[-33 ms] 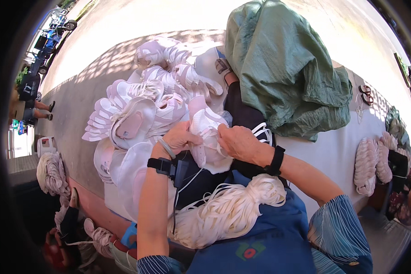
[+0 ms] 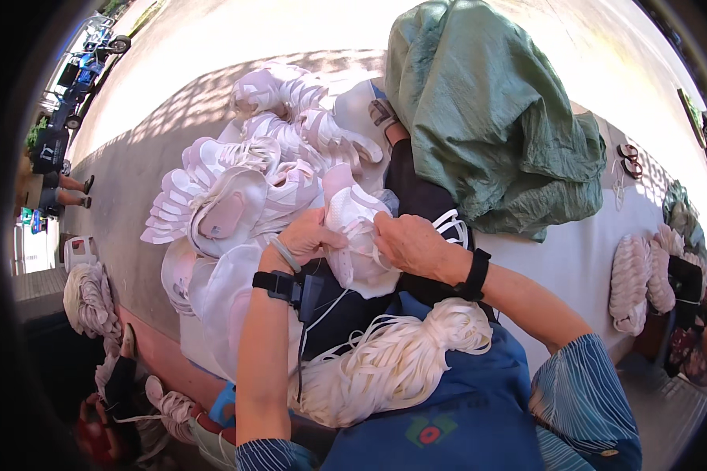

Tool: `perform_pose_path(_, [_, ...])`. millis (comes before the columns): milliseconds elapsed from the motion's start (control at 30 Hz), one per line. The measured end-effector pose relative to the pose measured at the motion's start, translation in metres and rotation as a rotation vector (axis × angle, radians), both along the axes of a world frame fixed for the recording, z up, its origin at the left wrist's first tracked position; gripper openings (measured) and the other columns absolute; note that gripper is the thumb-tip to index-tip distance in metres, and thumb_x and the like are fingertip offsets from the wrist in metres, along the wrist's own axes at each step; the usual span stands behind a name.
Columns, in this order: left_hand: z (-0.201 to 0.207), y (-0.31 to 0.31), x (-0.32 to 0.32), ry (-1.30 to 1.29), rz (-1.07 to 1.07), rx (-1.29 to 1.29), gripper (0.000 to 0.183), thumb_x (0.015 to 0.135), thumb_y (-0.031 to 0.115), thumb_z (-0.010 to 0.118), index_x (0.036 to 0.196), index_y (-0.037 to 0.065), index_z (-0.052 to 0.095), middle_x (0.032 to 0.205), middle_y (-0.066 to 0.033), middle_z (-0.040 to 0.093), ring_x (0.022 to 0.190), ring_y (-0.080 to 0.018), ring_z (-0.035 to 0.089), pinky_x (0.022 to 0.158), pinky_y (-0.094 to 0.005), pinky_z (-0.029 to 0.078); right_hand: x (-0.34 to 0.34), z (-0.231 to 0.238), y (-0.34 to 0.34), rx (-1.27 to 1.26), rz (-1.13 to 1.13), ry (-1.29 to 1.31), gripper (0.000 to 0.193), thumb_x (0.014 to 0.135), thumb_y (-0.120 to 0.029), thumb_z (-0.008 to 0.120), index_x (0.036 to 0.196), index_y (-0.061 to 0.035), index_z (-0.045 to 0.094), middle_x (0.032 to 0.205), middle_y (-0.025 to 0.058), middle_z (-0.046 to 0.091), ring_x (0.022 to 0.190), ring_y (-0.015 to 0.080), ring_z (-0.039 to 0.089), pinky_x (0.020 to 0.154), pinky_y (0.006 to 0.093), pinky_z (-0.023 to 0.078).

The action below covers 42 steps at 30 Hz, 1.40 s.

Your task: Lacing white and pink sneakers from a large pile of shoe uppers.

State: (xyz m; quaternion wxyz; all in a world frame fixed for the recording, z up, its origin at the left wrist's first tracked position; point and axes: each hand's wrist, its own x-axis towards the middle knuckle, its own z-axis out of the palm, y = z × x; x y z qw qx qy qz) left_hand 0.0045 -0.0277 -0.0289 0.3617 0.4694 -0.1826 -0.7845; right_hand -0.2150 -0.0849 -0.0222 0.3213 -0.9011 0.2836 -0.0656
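Note:
A white and pale pink shoe upper (image 2: 353, 206) rests over my dark-trousered lap, its pink end pointing away from me. My left hand (image 2: 310, 235) is closed on the upper's left edge, thumb on top. On the other side, my right hand (image 2: 410, 245) is closed in a pinch at the eyelets, on a white shoelace; its fingertips partly hide the lace. White lace loops (image 2: 452, 228) stick out beyond the right hand. A thick bundle of cream laces (image 2: 385, 365) lies across my blue apron (image 2: 440, 424).
Stacks of similar shoe uppers (image 2: 239, 184) are piled left and ahead. A crumpled green cloth (image 2: 487, 125) covers the area ahead right. White sheeting (image 2: 542, 271) lies to the right, near sandals (image 2: 629, 162). Other people sit at the lower left and far right (image 2: 695, 353) beside more bundles (image 2: 631, 286).

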Motion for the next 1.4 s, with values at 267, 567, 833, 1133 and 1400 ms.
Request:
perform_pose_path(267, [-0.007, 0.002, 0.005, -0.019, 0.002, 0.006, 0.061, 0.072, -0.009, 0.062, 0.129, 0.001, 0.045, 0.116, -0.0076, 0.059, 0.102, -0.0175, 0.06, 0.091, -0.031, 0.047, -0.006, -0.011, -0.003, 0.073, -0.014, -0.037, 0.015, 0.087, -0.017, 0.056, 0.091, -0.0025, 0.054, 0.065, 0.0183, 0.06, 0.065, 0.039, 0.062, 0.061, 0.0463, 0.049])
perform_pose_path(567, [0.008, 0.001, -0.003, -0.074, 0.0, -0.025, 0.059, 0.071, -0.005, 0.066, 0.127, 0.0, 0.047, 0.116, -0.0077, 0.059, 0.102, -0.0172, 0.06, 0.091, -0.0305, 0.048, -0.009, 0.0, -0.015, 0.173, -0.132, -0.057, 0.015, 0.085, -0.015, 0.055, 0.088, -0.0003, 0.059, 0.072, 0.0232, 0.062, 0.068, 0.0396, 0.063, 0.063, 0.0445, 0.049])
perform_pose_path(833, [0.011, 0.002, 0.0, -0.113, -0.079, 0.003, 0.056, 0.07, 0.0, 0.073, 0.122, 0.0, 0.051, 0.108, -0.0047, 0.062, 0.093, -0.0132, 0.06, 0.081, -0.0271, 0.049, -0.012, -0.001, -0.026, 0.366, -0.265, -0.185, 0.023, 0.087, -0.018, 0.051, 0.086, 0.0018, 0.062, 0.074, 0.0222, 0.062, 0.07, 0.0382, 0.061, 0.065, 0.0396, 0.048])
perform_pose_path(1133, [0.006, -0.001, 0.002, -0.061, -0.093, -0.033, 0.06, 0.07, 0.003, 0.074, 0.125, -0.001, 0.049, 0.113, -0.0063, 0.061, 0.1, -0.0143, 0.059, 0.089, -0.0289, 0.046, 0.002, -0.003, -0.02, 0.265, -0.143, -0.136, 0.029, 0.084, -0.024, 0.056, 0.074, 0.0019, 0.061, 0.068, 0.0228, 0.059, 0.064, 0.0394, 0.059, 0.059, 0.0417, 0.047])
perform_pose_path(1400, [0.006, 0.0, -0.001, -0.066, -0.1, -0.072, 0.064, 0.07, 0.004, 0.075, 0.127, -0.001, 0.047, 0.112, -0.0048, 0.06, 0.095, -0.0126, 0.059, 0.081, -0.0254, 0.047, 0.005, -0.017, -0.024, 0.115, -0.151, -0.105, 0.028, 0.08, -0.025, 0.058, 0.071, 0.0016, 0.061, 0.067, 0.0241, 0.058, 0.063, 0.041, 0.06, 0.06, 0.0443, 0.048])
